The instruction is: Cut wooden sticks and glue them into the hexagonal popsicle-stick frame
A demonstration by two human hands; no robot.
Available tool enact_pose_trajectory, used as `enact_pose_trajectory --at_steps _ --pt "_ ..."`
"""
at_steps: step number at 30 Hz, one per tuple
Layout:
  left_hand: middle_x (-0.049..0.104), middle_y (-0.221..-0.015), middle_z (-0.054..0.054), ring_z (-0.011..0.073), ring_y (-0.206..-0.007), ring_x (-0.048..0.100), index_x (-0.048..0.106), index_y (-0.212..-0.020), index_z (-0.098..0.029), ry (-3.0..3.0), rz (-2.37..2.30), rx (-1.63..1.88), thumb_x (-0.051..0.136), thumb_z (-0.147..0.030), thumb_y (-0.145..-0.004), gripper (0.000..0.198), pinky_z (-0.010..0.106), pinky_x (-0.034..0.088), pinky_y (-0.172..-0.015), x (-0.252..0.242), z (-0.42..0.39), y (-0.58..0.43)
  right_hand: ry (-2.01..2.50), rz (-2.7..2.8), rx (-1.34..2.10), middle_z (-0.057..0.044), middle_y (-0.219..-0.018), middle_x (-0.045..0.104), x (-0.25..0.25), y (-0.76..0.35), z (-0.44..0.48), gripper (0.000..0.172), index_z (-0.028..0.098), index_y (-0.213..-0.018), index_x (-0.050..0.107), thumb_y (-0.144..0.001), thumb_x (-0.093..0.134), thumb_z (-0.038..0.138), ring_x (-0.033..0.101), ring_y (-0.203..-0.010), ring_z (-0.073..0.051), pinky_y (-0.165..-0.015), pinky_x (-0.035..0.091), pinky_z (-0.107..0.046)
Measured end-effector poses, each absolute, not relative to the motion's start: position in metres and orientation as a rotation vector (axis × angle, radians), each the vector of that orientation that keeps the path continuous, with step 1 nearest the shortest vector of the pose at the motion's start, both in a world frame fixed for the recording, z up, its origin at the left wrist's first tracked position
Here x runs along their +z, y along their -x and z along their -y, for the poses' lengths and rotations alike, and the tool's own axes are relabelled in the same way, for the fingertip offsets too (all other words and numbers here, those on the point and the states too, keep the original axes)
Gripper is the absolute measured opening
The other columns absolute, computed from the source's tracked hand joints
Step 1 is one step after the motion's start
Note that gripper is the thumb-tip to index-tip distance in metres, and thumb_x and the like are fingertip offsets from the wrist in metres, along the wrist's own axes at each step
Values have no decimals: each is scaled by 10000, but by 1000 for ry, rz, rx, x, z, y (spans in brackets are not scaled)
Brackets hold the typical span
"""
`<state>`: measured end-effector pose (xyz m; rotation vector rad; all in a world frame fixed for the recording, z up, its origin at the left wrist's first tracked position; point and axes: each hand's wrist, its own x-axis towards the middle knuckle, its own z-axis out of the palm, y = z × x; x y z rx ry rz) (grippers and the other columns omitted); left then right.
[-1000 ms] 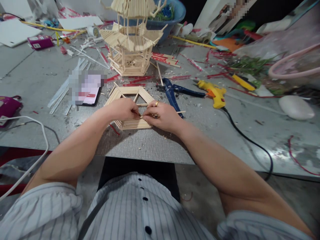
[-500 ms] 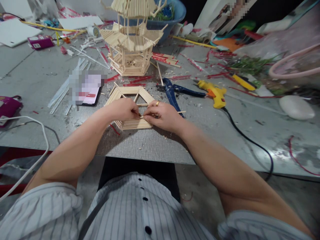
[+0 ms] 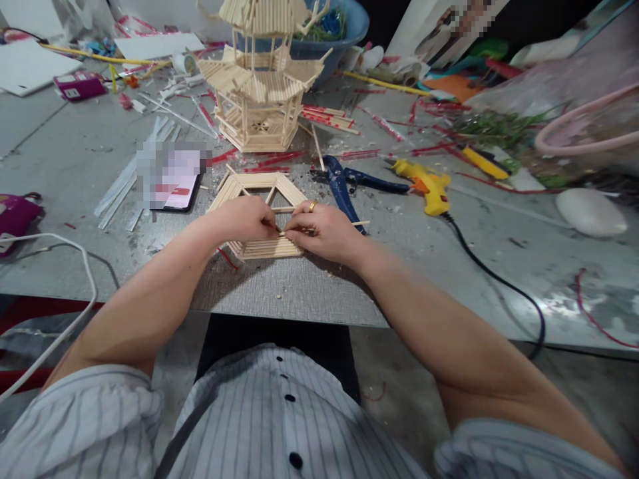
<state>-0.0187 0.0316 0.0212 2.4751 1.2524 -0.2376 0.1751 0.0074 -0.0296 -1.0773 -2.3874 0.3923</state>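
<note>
L hand [image 3: 247,223] & R hand [image 3: 324,233] meet fingertip to fingertip, both pinching a thin wooden stick [image 3: 362,223] across the hexagonal stick frame [image 3: 259,181]. Stick's end pokes out right of R hand. Frame flat on bench [image 3: 74,159], nr front edge. Blue cutters [image 3: 342,189] just right, glue gun [image 3: 429,189] beyond, stick pagoda [image 3: 259,86] behind.

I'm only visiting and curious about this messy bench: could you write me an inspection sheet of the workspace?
Surface: grey table, dusty with crumbs.
Job's things: hexagonal stick frame lying flat; thin stick laid across it.
Clutter: stick pagoda, blue pliers, yellow glue gun, phone, red strips.
Grippers: left hand and right hand, fingers pinching the thin stick.
Cables: black cable from the glue gun off the table edge; white cable at left.
Surroundings: blue basin behind the pagoda.
</note>
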Motion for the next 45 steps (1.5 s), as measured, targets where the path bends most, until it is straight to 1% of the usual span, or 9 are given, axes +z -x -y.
enact_pose_trajectory --at_steps 12,17,25,27,32,37,41,43,45 --pt "673 -747 63 166 -661 557 724 -852 -203 -2537 -1386 -312 430 -513 -798 430 267 327 -585 24 -24 11 1076 2390 377 -73 -861 630 -29 -175 -7 197 174 -818 710 -834 538 270 594 -814 -180 -737 437 -313" --pt "690 -798 78 196 -712 589 723 -891 -208 -2547 -1387 -324 415 -498 -808 431 278 355 -600 24 -23 11 1078 2391 390 -65 -853 628 -29 -175 -6 195 183 -816 706 -835 533 271 590 -821 -176 -738 431 -305" --pt "710 -893 94 226 -794 620 718 -970 -215 -2555 -1401 -289 402 -452 -829 419 296 386 -650 20 -23 12 1078 2397 258 -82 -896 655 -28 -175 -5 223 180 -818 706 -856 516 291 601 -847 -192 -725 431 -315" --pt "712 -907 95 228 -813 623 714 -1007 -206 -2555 -1415 -217 411 -434 -835 416 296 384 -658 21 -23 12 1071 2380 213 -91 -910 659 -28 -176 -6 229 174 -820 703 -859 514 298 600 -853 -200 -724 435 -324" --pt "724 -911 56 182 -817 621 711 -1032 -221 -2521 -1370 29 428 -390 -862 371 270 373 -669 26 -21 12 1082 2291 118 -99 -932 647 -25 -180 -5 256 188 -864 701 -883 482 320 582 -891 -209 -750 441 -342" --pt "723 -869 68 178 -788 612 723 -963 -191 -2541 -1376 207 434 -369 -877 350 272 366 -651 23 -18 9 1123 2260 18 -109 -965 645 -22 -179 -3 280 197 -888 709 -905 465 332 569 -953 -224 -807 445 -367" --pt "693 -780 56 141 -669 561 707 -916 -163 -2513 -1323 347 438 -316 -877 312 256 354 -608 14 -20 8 1151 2233 -63 -98 -942 651 -20 -179 -3 299 212 -890 702 -917 447 363 576 -946 -227 -830 447 -391" --pt "648 -693 34 118 -610 510 690 -816 -150 -2495 -1305 528 469 -295 -854 267 245 338 -583 10 -24 10 1169 2150 -155 -95 -985 645 -17 -182 -4 305 225 -948 684 -912 443 408 566 -999 -250 -883 427 -440" --pt "613 -657 15 105 -598 483 663 -759 -144 -2436 -1267 725 479 -244 -830 221 239 346 -586 8 -29 13 1230 1995 -266 -103 -1091 620 -14 -190 -9 327 240 -1058 643 -900 440 442 523 -1112 -289 -943 383 -505"
